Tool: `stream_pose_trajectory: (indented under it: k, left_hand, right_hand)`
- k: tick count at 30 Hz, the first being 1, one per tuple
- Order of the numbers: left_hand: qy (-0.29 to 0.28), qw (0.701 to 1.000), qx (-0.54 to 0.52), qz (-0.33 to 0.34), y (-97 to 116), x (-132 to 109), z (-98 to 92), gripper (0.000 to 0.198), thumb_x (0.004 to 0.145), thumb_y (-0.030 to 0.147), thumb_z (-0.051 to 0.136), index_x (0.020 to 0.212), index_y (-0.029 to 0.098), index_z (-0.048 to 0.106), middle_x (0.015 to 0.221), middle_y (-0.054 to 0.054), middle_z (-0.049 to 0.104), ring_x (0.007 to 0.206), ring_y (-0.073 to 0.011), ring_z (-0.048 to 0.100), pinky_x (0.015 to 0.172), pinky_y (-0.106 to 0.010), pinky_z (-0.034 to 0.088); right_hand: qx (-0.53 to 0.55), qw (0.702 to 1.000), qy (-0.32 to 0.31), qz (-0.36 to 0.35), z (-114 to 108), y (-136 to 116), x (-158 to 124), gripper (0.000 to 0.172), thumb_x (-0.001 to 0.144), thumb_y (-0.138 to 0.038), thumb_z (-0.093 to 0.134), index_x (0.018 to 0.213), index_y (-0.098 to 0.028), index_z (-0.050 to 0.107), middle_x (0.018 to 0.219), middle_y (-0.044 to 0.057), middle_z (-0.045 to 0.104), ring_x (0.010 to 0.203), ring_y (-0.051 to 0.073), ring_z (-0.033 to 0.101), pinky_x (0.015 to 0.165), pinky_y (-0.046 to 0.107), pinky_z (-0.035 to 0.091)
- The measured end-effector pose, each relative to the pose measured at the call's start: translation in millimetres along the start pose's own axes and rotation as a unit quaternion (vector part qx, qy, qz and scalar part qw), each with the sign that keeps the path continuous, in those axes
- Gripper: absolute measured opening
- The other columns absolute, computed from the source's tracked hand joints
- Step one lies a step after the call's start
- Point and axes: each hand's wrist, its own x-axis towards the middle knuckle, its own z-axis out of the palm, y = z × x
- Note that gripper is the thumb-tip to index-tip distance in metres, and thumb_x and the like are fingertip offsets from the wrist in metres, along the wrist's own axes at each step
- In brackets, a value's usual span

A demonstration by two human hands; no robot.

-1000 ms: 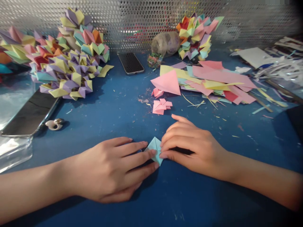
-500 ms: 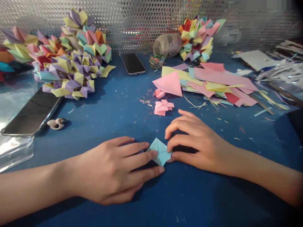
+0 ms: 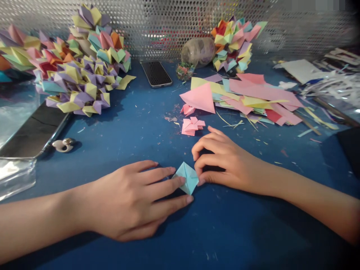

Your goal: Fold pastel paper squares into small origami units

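Observation:
A small light blue folded paper square [image 3: 189, 180] lies turned like a diamond on the blue table. My left hand [image 3: 137, 198] is open and flat, its fingers spread; one fingertip presses on the paper and others rest at its left and lower edges. On the other side, my right hand [image 3: 225, 159] pinches the right corner between thumb and forefinger, the other fingers curled above. Creases cross the paper's face, and its left corner is partly hidden under my left fingers. Beyond the hands sit small pink folded pieces [image 3: 192, 126] and a larger pink paper [image 3: 199, 98].
Colourful folded-paper clusters [image 3: 81, 84] stand at left, another cluster [image 3: 233, 45] at the back. Paper strips [image 3: 261, 90] pile up at right. Two phones [image 3: 35, 129], [image 3: 156, 74] and a ring-like trinket [image 3: 64, 144] lie around. A perforated metal panel [image 3: 160, 26] closes the back.
My right thumb and forefinger have shifted slightly left at the paper's right corner. My left hand stays on the paper, and the whole view has shifted a little.

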Motion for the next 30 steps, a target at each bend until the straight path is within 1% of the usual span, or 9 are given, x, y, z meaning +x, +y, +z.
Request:
stream_pose_trajectory:
  k: [6,9,12,16,19,21,23,28,30]
  left_hand:
    - [0.008,1.000,-0.005,-0.006,0.5,-0.6,0.2,0.043,0.091,0.029,0.040,0.132,0.019,0.050,0.129,-0.006,0.059,0.114,-0.0257,0.057,0.089,-0.036,0.047]
    - [-0.001,1.000,-0.004,-0.004,0.4,0.6,-0.2,0.047,0.091,0.031,0.039,0.137,0.020,0.044,0.130,-0.006,0.058,0.115,-0.0262,0.056,0.089,-0.038,0.047]
    - [-0.008,1.000,-0.010,-0.010,0.5,1.9,-0.3,0.050,0.091,0.030,0.037,0.140,0.017,0.040,0.130,-0.006,0.058,0.115,-0.0261,0.055,0.089,-0.038,0.046]
    - [-0.011,1.000,-0.017,-0.013,0.6,1.8,0.2,0.049,0.091,0.028,0.037,0.138,0.015,0.043,0.129,-0.005,0.059,0.115,-0.0260,0.055,0.090,-0.039,0.045]
    - [-0.017,1.000,-0.017,-0.014,0.1,1.4,0.4,0.049,0.091,0.028,0.038,0.137,0.016,0.043,0.130,-0.005,0.058,0.115,-0.0261,0.054,0.092,-0.040,0.044]
    - [-0.021,1.000,-0.018,-0.015,-0.4,1.3,0.3,0.048,0.091,0.029,0.038,0.137,0.016,0.044,0.130,-0.004,0.058,0.116,-0.0256,0.054,0.093,-0.040,0.043]
    - [-0.025,0.999,-0.019,-0.016,-0.8,1.0,-0.1,0.048,0.091,0.029,0.038,0.137,0.017,0.043,0.134,-0.004,0.055,0.118,-0.0246,0.052,0.096,-0.040,0.042]
    - [-0.019,0.999,-0.025,-0.028,-2.1,0.3,-1.2,0.048,0.090,0.029,0.042,0.137,0.021,0.044,0.149,-0.002,0.036,0.132,-0.0248,0.041,0.110,-0.043,0.031]
    - [-0.017,0.999,-0.039,-0.030,-2.7,0.6,-1.3,0.047,0.089,0.029,0.044,0.136,0.021,0.045,0.148,-0.004,0.037,0.135,-0.0254,0.037,0.112,-0.044,0.029]
  right_hand:
    - [0.047,0.998,-0.016,0.034,-1.4,-2.0,2.3,0.022,0.086,-0.041,0.059,0.077,-0.022,0.063,0.096,0.002,0.055,0.095,0.017,0.049,0.101,0.044,0.025]
    - [0.053,0.997,-0.009,0.054,-1.6,-4.0,1.6,0.021,0.085,-0.041,0.061,0.075,-0.022,0.063,0.096,0.002,0.055,0.095,0.018,0.049,0.096,0.041,0.030]
    - [0.051,0.996,0.000,0.075,-1.0,-6.3,1.9,0.022,0.084,-0.041,0.062,0.073,-0.022,0.063,0.095,0.002,0.056,0.095,0.019,0.049,0.095,0.041,0.030]
    - [0.050,0.993,0.011,0.102,1.9,-10.2,1.9,0.024,0.083,-0.043,0.062,0.071,-0.022,0.063,0.093,0.002,0.057,0.096,0.020,0.049,0.094,0.042,0.031]
    - [0.026,0.992,0.035,0.118,4.9,-13.2,1.0,0.025,0.083,-0.044,0.062,0.070,-0.022,0.063,0.092,0.002,0.057,0.093,0.019,0.050,0.097,0.045,0.028]
    - [0.012,0.991,0.050,0.127,6.3,-14.8,0.7,0.025,0.083,-0.043,0.063,0.070,-0.022,0.063,0.091,0.002,0.057,0.090,0.019,0.050,0.096,0.045,0.028]
    - [0.015,0.989,0.058,0.137,7.2,-16.1,0.8,0.024,0.081,-0.043,0.064,0.067,-0.022,0.063,0.090,0.002,0.057,0.090,0.020,0.049,0.092,0.043,0.032]
    - [0.013,0.979,0.087,0.181,9.5,-15.7,1.3,0.027,0.074,-0.044,0.071,0.074,-0.021,0.057,0.094,0.004,0.058,0.097,0.023,0.048,0.088,0.040,0.038]
    - [0.013,0.978,0.095,0.187,10.0,-14.2,0.9,0.029,0.073,-0.045,0.071,0.079,-0.021,0.055,0.100,0.005,0.057,0.103,0.025,0.046,0.090,0.042,0.038]
